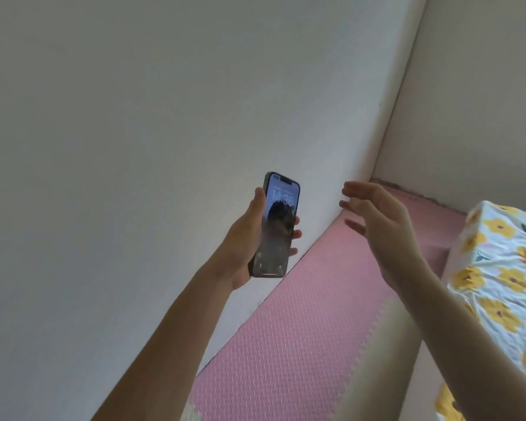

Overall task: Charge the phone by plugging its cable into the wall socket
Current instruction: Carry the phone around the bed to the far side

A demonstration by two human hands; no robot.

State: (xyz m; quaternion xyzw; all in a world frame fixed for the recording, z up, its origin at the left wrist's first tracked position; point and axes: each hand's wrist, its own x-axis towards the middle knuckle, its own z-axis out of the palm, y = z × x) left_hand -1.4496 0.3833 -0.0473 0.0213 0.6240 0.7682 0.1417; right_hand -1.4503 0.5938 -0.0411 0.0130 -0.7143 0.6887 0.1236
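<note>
My left hand (245,238) grips a dark phone (275,226) upright in front of the white wall, thumb along its left edge and fingertips showing on its right edge. The screen is lit and shows a lock screen with the time. My right hand (377,220) hovers to the right of the phone with fingers straight and spread, holding nothing. No cable, charger or wall socket is in view.
A plain white wall (134,117) fills the left and top and meets another wall at a corner (401,86). Pink foam floor mats (286,329) run along the wall's base. A bed with a yellow-flowered sheet (498,284) stands at the right.
</note>
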